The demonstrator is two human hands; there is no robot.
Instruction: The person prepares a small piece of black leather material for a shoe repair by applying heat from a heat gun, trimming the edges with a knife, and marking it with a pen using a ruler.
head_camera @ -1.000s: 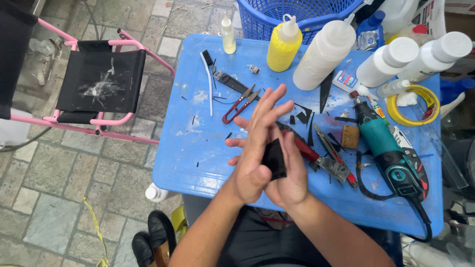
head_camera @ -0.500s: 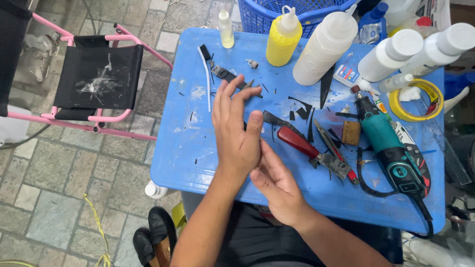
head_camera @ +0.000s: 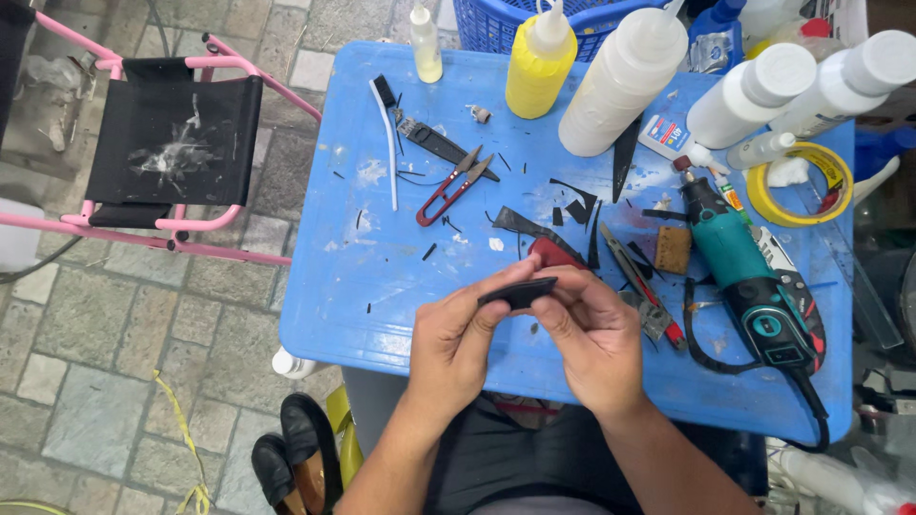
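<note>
Both hands meet over the near edge of a blue plastic table (head_camera: 363, 286). My left hand (head_camera: 458, 339) and my right hand (head_camera: 596, 334) pinch the two ends of a small flat black piece (head_camera: 518, 291), held level between the fingertips. Just beyond my right hand lie red-handled pliers (head_camera: 558, 253) and a utility knife (head_camera: 641, 291). Red thread snips (head_camera: 450, 188) rest further back at the middle of the table, among black offcuts (head_camera: 520, 224).
A teal angle grinder (head_camera: 749, 277) with its black cord lies at the right. Yellow (head_camera: 539, 62) and white squeeze bottles (head_camera: 625, 76), a tape roll (head_camera: 800, 183), a glue tube and a blue basket (head_camera: 496, 24) crowd the back. A pink folding chair (head_camera: 176, 143) stands left.
My hands were pressed palm to palm around the black piece, then the left lifted away spread. Now both have come down and hold the piece by its ends at the fingertips.
</note>
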